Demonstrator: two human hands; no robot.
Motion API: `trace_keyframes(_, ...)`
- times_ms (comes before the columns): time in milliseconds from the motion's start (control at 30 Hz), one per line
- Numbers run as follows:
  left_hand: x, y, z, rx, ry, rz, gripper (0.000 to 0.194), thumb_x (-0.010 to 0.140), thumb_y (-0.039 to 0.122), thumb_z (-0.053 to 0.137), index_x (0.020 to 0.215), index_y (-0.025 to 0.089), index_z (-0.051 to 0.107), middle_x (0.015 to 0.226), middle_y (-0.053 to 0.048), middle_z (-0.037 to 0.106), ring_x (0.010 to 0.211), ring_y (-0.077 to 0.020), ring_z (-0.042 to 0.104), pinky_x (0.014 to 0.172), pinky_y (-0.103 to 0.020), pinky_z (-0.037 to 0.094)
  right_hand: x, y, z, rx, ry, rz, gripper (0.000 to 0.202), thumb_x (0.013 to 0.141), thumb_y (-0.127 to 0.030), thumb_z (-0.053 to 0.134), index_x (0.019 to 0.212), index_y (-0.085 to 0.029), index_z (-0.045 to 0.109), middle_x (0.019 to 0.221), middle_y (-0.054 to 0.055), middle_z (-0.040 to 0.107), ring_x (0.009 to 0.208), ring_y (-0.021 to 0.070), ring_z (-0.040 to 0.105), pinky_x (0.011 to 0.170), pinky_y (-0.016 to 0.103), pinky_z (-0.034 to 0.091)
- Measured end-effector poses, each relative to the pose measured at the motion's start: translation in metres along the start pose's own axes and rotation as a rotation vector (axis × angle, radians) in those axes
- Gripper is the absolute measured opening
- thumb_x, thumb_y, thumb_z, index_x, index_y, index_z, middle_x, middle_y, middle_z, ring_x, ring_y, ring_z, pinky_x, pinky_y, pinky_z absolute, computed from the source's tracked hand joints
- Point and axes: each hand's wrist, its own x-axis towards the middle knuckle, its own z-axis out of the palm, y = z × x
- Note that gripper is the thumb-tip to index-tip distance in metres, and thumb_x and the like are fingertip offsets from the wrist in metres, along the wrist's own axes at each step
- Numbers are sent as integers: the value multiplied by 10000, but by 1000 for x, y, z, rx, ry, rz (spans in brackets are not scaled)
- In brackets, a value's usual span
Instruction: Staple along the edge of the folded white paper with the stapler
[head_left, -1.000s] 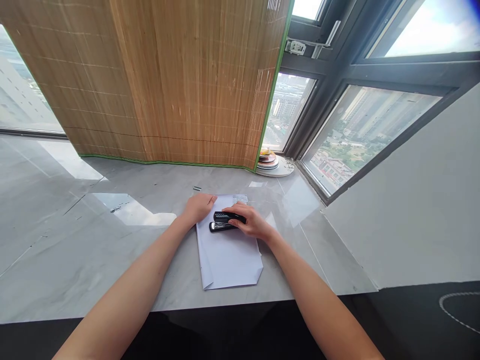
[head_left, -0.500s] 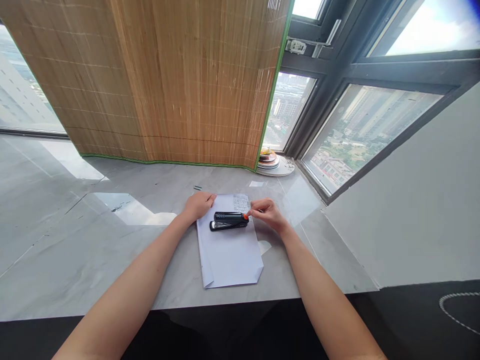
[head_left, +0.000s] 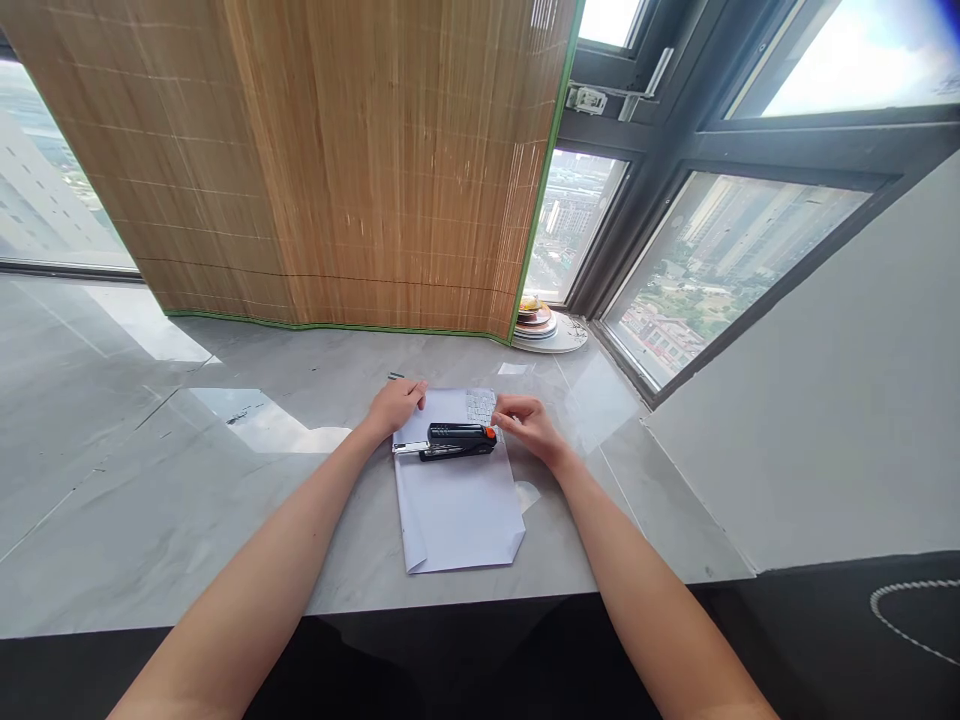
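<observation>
Jutting newly: silver tray [head_left: 409, 449] | stapler [head_left: 459, 431]: unmoved | right hand [head_left: 531, 427]: at rear

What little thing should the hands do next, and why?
Perhaps move the left hand to steady the silver tray: it pokes out of the black stapler, close to that hand, while the right hand is by the orange end.

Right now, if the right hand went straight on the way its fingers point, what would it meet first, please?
Most likely the stapler, at its orange end. The right hand is right beside it; whether they already touch is unclear.
</observation>
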Motion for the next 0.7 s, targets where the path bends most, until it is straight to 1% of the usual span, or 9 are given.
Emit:
trace_keyframes(67,0,-1,1,0,2,2,533,975,491,389,570,215,596,560,-14,533,565,-178,473,610,-327,297,3,-4,5,-10,-84,-33,331,935,-533,689,930,-205,738,915,56,678,815,194,563,749,326,472)
trace_keyframes(133,1,-1,1,-6,8,5,534,975,494,394,568,216,599,554,-14,527,565,-178,468,605,-324,297,6,-7,12,-47,-220,-78,401,858,-529,796,1103,-217,738,1048,75,700,908,218,593,797,336,491)
trace_keyframes(233,0,0,1,-47,17,12,528,972,485,408,559,215,597,544,-15,509,558,-175,455,598,-320,301,7,-9,24,-115,-293,-97,359,842,-431,825,1114,-214,733,1004,57,698,902,214,610,808,332,486)
trace_keyframes(300,-3,3,-1,-112,72,24,524,977,482,417,560,214,587,524,-9,468,541,-169,425,591,-320,303,7,-10,28,-124,-260,-84,250,876,-370,784,1064,-210,743,956,46,691,866,201,615,791,323,483)
trace_keyframes(367,-8,9,-3,-188,208,57,515,991,478,423,575,213,570,523,-5,437,533,-160,390,585,-319,303,5,-10,27,-104,-189,-82,209,876,-347,776,1030,-209,750,924,42,690,851,201,614,764,317,480)
trace_keyframes(467,-14,20,-5,-362,382,92,470,1001,457,452,610,209,530,539,2,409,527,-140,356,554,-304,285,5,-11,23,-70,32,-60,211,863,-350,789,1011,-206,746,876,35,682,842,214,604,749,327,482)
trace_keyframes(533,-16,26,-5,-610,297,19,415,989,451,478,652,210,511,518,27,346,477,-118,294,494,-278,236,7,-11,21,-78,236,-37,200,874,-354,782,1008,-212,741,876,35,678,851,224,599,756,343,492)
trace_keyframes(633,-17,31,-3,-1046,-58,-196,395,998,510,433,770,205,542,517,63,304,408,-80,187,414,-216,157,9,-11,21,-188,443,-85,155,902,-334,756,1027,-242,752,963,52,710,927,257,599,847,406,515)
trace_keyframes(700,-16,32,-3,-1222,-295,-297,489,1025,584,345,851,188,574,561,56,371,382,-55,172,373,-177,146,8,-11,24,-294,467,-157,170,927,-316,727,1086,-274,770,1030,64,723,982,283,593,912,460,515)
